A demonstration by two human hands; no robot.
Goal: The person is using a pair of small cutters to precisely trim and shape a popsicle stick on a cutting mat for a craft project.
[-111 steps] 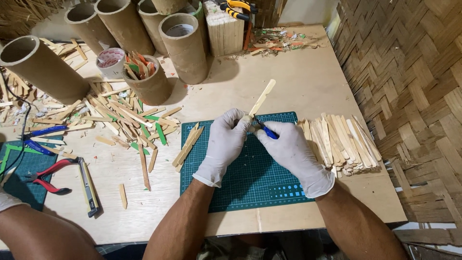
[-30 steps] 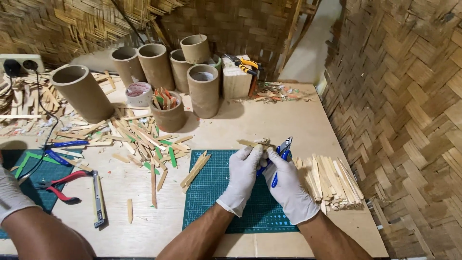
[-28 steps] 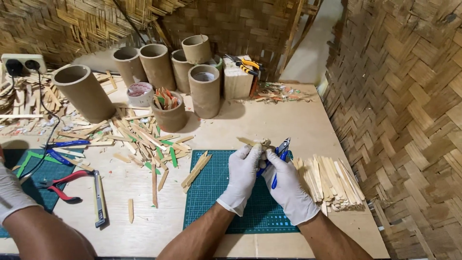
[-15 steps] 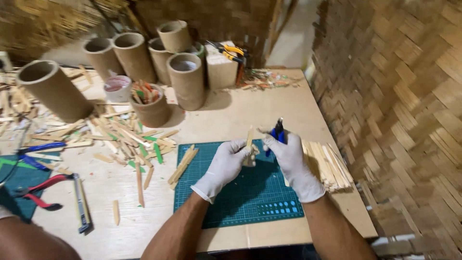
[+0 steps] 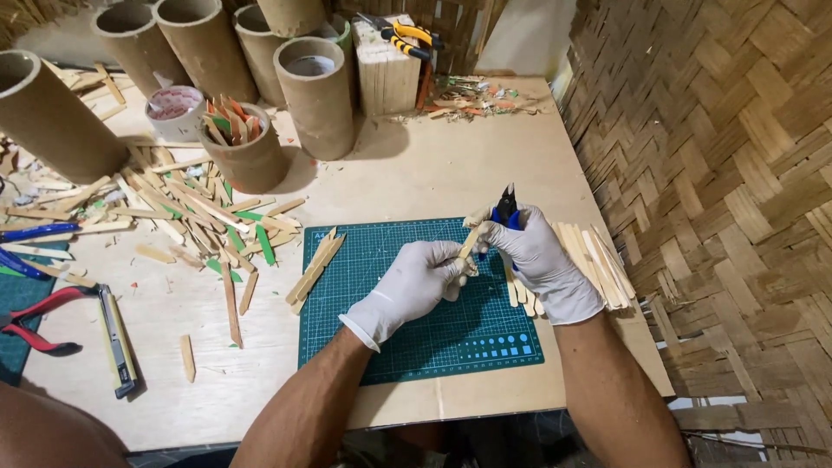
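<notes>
Both my hands wear white gloves over a green cutting mat [image 5: 407, 329]. My left hand [image 5: 414, 282] pinches a thin wooden stick [image 5: 469, 241] that slants up to the right. My right hand [image 5: 542, 264] grips small blue-handled cutters [image 5: 505, 208], their dark tips pointing up, right beside the stick's upper end. A few cut sticks [image 5: 315, 268] lie on the mat's left edge. A stack of pale wooden sticks [image 5: 598, 264] lies just right of my right hand.
Several brown cardboard tubes [image 5: 316, 95] stand at the back, one short tube [image 5: 247, 147] holding coloured sticks. Loose plain and green sticks [image 5: 199, 221] litter the left. Red-handled pliers [image 5: 35, 316], a utility knife [image 5: 117, 338] and a woven wall [image 5: 728, 173] on the right.
My hands and the stick have shifted slightly; the cutters now point upward beside the stick's top end. The view has tilted down and closer to the table.
</notes>
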